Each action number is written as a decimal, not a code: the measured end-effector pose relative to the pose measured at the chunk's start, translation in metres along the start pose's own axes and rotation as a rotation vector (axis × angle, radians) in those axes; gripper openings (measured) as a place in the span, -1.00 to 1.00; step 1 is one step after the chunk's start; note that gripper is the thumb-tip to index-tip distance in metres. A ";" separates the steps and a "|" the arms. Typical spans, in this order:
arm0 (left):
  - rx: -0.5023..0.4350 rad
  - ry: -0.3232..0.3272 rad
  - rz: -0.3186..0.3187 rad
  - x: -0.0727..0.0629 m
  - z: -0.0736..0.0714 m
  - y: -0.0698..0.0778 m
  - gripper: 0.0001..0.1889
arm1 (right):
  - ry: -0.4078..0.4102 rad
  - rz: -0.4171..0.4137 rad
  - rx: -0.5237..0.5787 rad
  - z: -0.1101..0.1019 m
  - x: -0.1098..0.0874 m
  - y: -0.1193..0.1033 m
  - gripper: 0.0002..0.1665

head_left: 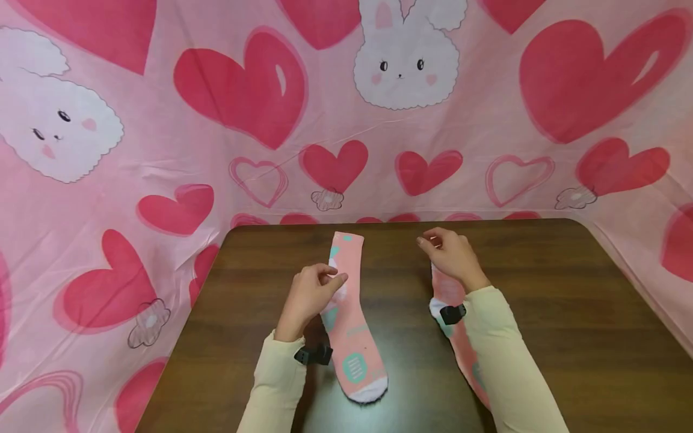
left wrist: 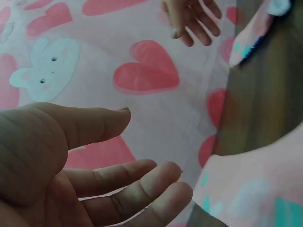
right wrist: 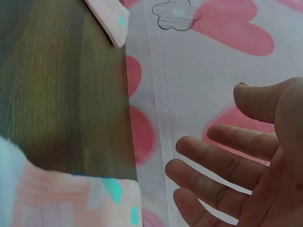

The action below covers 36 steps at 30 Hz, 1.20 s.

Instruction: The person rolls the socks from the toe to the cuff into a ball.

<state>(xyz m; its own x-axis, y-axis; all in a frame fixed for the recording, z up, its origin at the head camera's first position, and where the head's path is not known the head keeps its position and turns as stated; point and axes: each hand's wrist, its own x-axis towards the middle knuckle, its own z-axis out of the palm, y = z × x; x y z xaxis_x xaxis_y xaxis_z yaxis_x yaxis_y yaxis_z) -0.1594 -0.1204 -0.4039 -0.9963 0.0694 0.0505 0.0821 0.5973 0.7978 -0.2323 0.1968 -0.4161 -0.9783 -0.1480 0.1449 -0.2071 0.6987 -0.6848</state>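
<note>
Two pink socks with white toes or heels and teal marks lie flat on the table. Over the upper part of the left sock (head_left: 354, 337) hovers my left hand (head_left: 311, 294), its thumb and fingers apart with nothing between them in the left wrist view. My right hand (head_left: 452, 255) is above the cuff end of the right sock (head_left: 457, 346), hiding part of it along with the sleeve. In the right wrist view the fingers (right wrist: 222, 165) of that hand are loosely extended and hold nothing.
The dark wooden table (head_left: 574, 337) ends at a pink cloth backdrop (head_left: 379, 132) printed with hearts and rabbits, which also hangs along the left side. Each wrist wears a small black camera (head_left: 453, 313) on a strap.
</note>
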 end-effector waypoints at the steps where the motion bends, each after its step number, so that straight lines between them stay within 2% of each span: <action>1: 0.003 -0.002 -0.011 -0.003 0.000 -0.003 -0.65 | 0.001 0.000 0.000 0.002 0.001 -0.001 -0.52; 8: 0.026 -0.051 -0.055 -0.027 0.004 -0.017 -0.72 | 0.051 -0.027 0.003 0.012 0.011 -0.011 -0.59; 14: 0.100 -0.065 -0.093 -0.053 0.001 -0.026 -0.70 | 0.013 -0.018 0.059 0.029 0.028 -0.021 -0.61; 20: 0.158 -0.077 -0.148 -0.072 0.003 -0.034 -0.70 | -0.014 0.030 0.099 0.049 0.045 -0.033 -0.59; 28: 0.301 -0.094 -0.167 -0.106 0.022 -0.040 -0.52 | -0.083 0.145 0.080 0.085 0.061 -0.043 -0.60; 32: 0.293 -0.105 -0.164 -0.118 0.035 -0.039 -0.45 | -0.089 0.196 0.065 0.096 0.063 -0.044 -0.63; 36: 0.283 -0.108 -0.185 -0.124 0.041 -0.040 -0.44 | -0.076 0.231 0.072 0.104 0.064 -0.047 -0.67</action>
<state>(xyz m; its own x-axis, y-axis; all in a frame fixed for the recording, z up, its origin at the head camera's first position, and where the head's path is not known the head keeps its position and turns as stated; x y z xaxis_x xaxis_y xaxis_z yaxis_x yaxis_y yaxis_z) -0.0382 -0.1204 -0.4669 -0.9878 0.0143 -0.1551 -0.0807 0.8045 0.5884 -0.2850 0.0813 -0.4492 -0.9963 -0.0446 -0.0735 0.0249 0.6688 -0.7430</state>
